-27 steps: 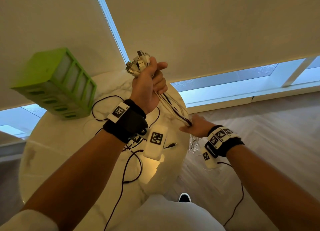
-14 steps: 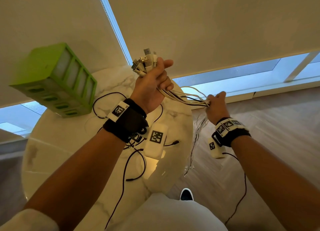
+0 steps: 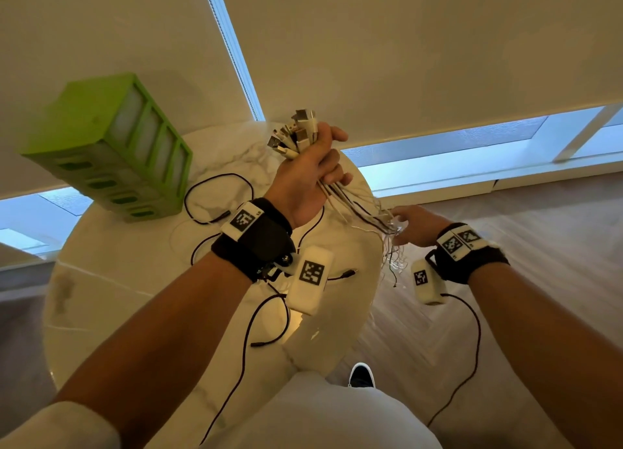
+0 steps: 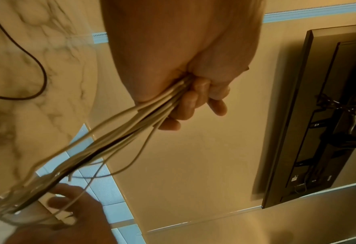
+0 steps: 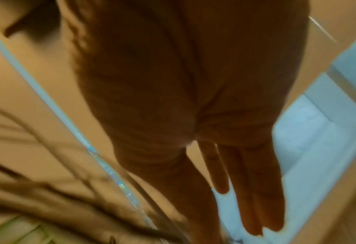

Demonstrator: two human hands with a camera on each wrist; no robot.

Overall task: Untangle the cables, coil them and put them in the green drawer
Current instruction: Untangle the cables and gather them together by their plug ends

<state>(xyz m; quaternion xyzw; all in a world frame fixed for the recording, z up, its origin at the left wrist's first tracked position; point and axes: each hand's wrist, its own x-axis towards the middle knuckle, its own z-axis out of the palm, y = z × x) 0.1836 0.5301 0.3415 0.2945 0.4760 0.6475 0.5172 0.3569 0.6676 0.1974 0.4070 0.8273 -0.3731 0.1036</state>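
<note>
- Marble surface (image 3: 111, 300), round, fills the lower left of the head view, its edge curving down the middle of the frame with bare floor to the right; the green drawer (image 3: 111, 148) stands at upper left, well apart from both hands.
- At centre the left hand (image 3: 305, 182) is clenched round the cables (image 3: 350, 202) just below their plugs; at centre right the right hand (image 3: 416, 226) meets the strands where they fan out, past the surface edge.
- The untangling step is judged to be in hand; next the strands would need combing downward, for which open room is offered beside the surface.
- Black wires lying on the surface could be snagged.
- In the left wrist view the left hand (image 4: 193, 92) is seen gripping the cables (image 4: 118, 138), which run to the lower left, where they pass beside the fingers (image 4: 66, 199) of the right hand.
- In the right wrist view the right hand (image 5: 225, 148) is blurred, fingers straight, released; blurred strands cross the lower left.
</note>
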